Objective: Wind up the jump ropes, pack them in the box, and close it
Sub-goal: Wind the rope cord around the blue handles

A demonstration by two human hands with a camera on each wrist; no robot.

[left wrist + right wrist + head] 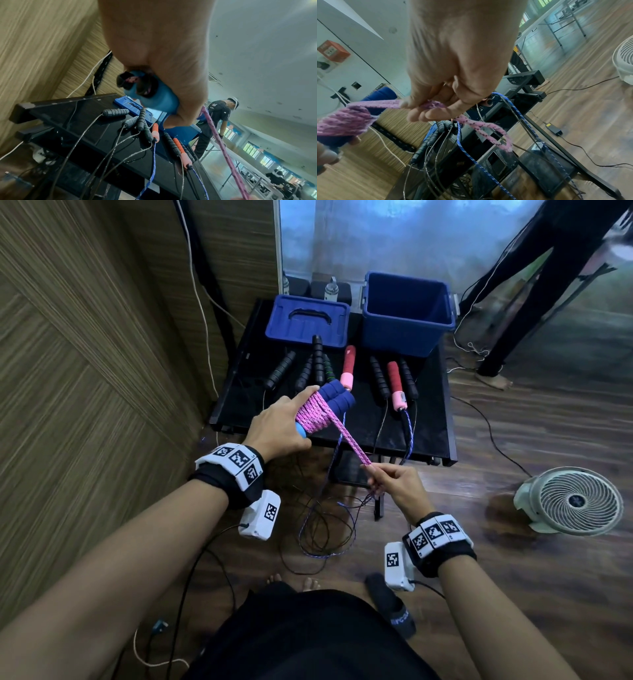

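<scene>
Left hand (277, 428): fingers curled round the paired blue foam handles (334, 398), forefinger laid along the coils, just in front of the black table (431, 419).
Pink braided rope (349, 440): woven, matte, running taut from the bundle down to the right.
Right hand (394, 486): pinching the doubled rope end, a short loop dangling.
Winding tip: I'd keep tension, lay turns side by side, then tuck that loop.
Open blue plastic box (407, 313): at the table's back, empty, waiting.

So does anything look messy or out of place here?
Yes: the unwound jump ropes' cords spill off the black table's front edge into a tangle on the floor.
</scene>
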